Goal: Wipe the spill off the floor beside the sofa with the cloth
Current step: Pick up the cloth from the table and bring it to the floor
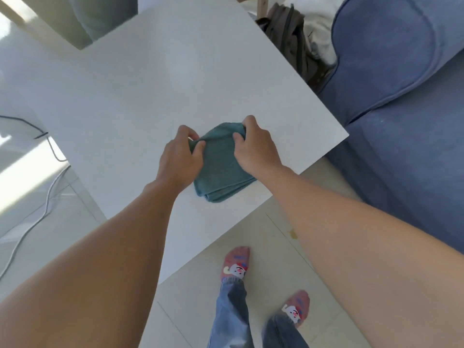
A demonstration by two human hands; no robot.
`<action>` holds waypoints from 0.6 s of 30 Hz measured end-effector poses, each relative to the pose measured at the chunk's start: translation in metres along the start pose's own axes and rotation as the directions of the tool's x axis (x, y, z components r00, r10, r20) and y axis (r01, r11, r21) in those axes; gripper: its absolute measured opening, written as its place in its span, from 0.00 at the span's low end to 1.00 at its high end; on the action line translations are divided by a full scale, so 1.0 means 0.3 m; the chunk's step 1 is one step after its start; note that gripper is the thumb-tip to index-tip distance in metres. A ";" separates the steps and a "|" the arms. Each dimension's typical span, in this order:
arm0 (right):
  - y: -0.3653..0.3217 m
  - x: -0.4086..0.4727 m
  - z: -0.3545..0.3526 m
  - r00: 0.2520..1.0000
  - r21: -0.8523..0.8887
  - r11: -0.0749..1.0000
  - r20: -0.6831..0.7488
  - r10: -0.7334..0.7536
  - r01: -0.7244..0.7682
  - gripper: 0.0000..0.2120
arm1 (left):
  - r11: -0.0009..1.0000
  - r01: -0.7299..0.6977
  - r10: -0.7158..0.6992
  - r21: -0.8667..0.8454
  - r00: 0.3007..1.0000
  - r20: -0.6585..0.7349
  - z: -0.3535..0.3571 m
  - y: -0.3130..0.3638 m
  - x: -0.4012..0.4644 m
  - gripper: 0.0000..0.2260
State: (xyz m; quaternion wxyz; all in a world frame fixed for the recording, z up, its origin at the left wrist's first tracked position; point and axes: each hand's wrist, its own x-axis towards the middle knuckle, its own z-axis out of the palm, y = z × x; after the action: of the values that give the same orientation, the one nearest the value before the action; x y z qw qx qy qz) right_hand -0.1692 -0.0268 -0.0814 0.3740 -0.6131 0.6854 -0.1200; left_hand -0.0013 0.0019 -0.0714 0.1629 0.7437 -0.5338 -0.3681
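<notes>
1. The far edge of the cloth [221,162] is pinched by the fingertips [198,146] of the left hand [179,158]; thumb and fingers are curled closed on a raised fold at the cloth's ten o'clock corner.
2. The one o'clock corner of the cloth is gripped by the right hand [256,149], its fingers bent tightly over the fabric with the knuckles upward.
3. Both wrists are held level above the surface, and both bare forearms are stretched in from the six o'clock side of the view, the left from seven o'clock, the right from four o'clock.
4. The cloth is teal and folded into several layers; it lies on the white table [150,84], near the table's four o'clock corner.
5. The blue sofa [401,96] stands at three o'clock of the table, just beside its edge.
6. A small yellowish mark [293,234] is seen on the pale tiled floor [263,285] between table and sofa; it is possibly the spill, though it is too small to tell.
7. Two feet in patterned socks [237,263] are planted on the floor at six o'clock.
</notes>
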 end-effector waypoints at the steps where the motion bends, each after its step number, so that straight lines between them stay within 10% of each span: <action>1: 0.012 -0.004 -0.028 1.000 0.044 0.999 -0.002 0.023 -0.023 0.07 | 0.997 0.018 -0.017 -0.072 1.000 0.024 0.004 0.031 0.007 0.06; 10: 0.341 -0.137 -0.345 0.990 0.470 0.877 -0.035 0.133 -0.102 0.16 | 0.952 0.013 0.075 -0.307 0.958 0.276 0.204 0.381 -0.022 0.11; 18: 0.789 -0.464 -0.547 0.939 0.652 0.693 0.092 0.332 -0.309 0.21 | 0.970 0.095 0.074 -0.223 0.760 0.646 0.608 0.611 -0.231 0.19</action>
State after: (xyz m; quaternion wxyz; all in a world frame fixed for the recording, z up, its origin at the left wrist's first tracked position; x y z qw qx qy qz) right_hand -0.4596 0.1065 -0.0647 0.5690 -0.3112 0.7012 -0.2961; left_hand -0.2674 0.0235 -0.0525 0.0555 0.5473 -0.5037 -0.6661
